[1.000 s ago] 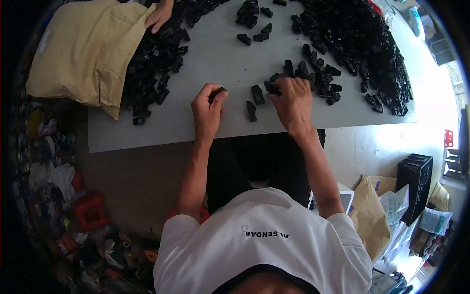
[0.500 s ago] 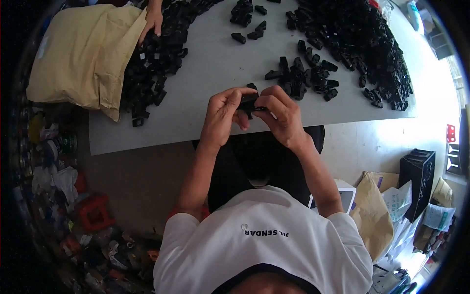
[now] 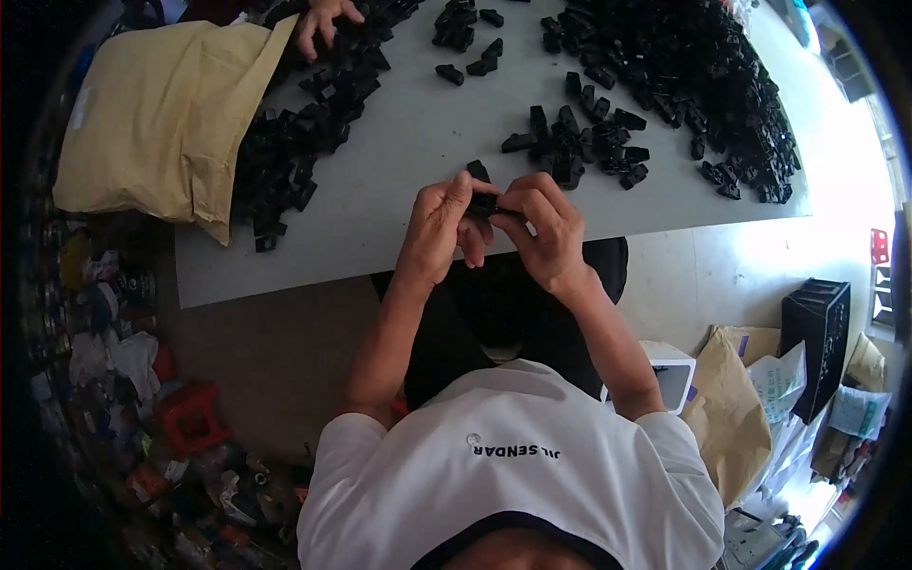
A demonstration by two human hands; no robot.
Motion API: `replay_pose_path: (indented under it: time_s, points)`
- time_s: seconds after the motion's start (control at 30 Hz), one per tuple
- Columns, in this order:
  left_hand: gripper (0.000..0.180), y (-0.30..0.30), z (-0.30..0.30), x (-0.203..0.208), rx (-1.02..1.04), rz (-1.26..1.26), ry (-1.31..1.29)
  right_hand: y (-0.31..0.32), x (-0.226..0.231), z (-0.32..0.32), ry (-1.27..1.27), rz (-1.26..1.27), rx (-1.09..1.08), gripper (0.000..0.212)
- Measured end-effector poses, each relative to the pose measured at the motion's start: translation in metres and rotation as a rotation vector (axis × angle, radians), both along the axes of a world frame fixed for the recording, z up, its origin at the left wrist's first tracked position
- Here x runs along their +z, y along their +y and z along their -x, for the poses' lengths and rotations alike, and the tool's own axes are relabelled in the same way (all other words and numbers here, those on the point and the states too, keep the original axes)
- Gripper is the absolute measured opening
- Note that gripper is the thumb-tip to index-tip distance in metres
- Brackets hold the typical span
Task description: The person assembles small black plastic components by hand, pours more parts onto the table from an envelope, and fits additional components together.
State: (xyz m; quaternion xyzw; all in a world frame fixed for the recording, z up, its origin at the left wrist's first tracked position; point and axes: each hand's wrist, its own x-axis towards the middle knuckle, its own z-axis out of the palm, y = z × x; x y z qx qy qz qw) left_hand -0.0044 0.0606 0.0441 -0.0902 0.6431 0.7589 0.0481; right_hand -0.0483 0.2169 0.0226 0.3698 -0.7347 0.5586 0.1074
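Note:
Above the near edge of the grey table (image 3: 328, 256), both my hands are closed on a small black plastic part (image 3: 483, 204). My left hand (image 3: 439, 226) grips it from the left, thumb on top. The fingers of my right hand (image 3: 546, 226) pinch its right end. Much of the part is hidden by my fingers. Another black piece (image 3: 478, 171) shows just beyond my left fingertips; whether it is held or lies on the table I cannot tell. A small cluster of similar black parts (image 3: 570, 142) lies just beyond my right hand.
A big heap of black parts (image 3: 703, 85) covers the far right. Another pile (image 3: 304, 142) lies at left beside a brown paper sack (image 3: 157, 123). Another person's hand (image 3: 326, 24) is over that pile. A red plastic stool (image 3: 192, 418) stands on the cluttered floor.
My hands stay together on the black part, with small shifts of the fingers. The other person's hand has moved right and away from the sack's edge. The whole view has shifted slightly.

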Motion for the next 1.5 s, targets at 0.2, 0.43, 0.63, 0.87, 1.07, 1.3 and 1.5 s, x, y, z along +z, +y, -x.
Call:
replay_pose_path:
  time_s: [0.2,0.43,0.63,0.87,1.07,1.3,1.5]
  points:
    - [0.056,-0.002,0.000,-0.001,-0.068,-0.001,0.014,0.000,-0.004,-0.006,-0.212,0.148,-0.009,0.023]
    - [0.039,0.006,-0.008,0.008,-0.082,0.124,-0.005,0.006,-0.006,-0.009,0.075,0.001,0.020,0.018]
    - [0.016,0.015,-0.038,0.008,0.007,0.048,0.055,0.024,0.001,-0.034,-0.523,-0.010,0.118,0.027]
    - [0.028,0.011,-0.063,0.003,-0.048,0.280,-0.015,0.041,-0.019,-0.045,-0.508,-0.182,0.307,0.024]
    - [0.048,-0.010,-0.038,0.000,0.096,1.112,0.283,0.046,0.016,0.007,0.234,-0.609,-0.222,0.031]
    - [0.035,-0.014,-0.005,-0.034,-0.076,1.199,0.458,0.030,-0.003,0.057,0.410,-0.673,-0.143,0.038]
    - [0.026,-0.013,-0.004,-0.042,0.192,0.965,0.466,0.023,0.001,0.055,0.365,-0.446,-0.173,0.035]
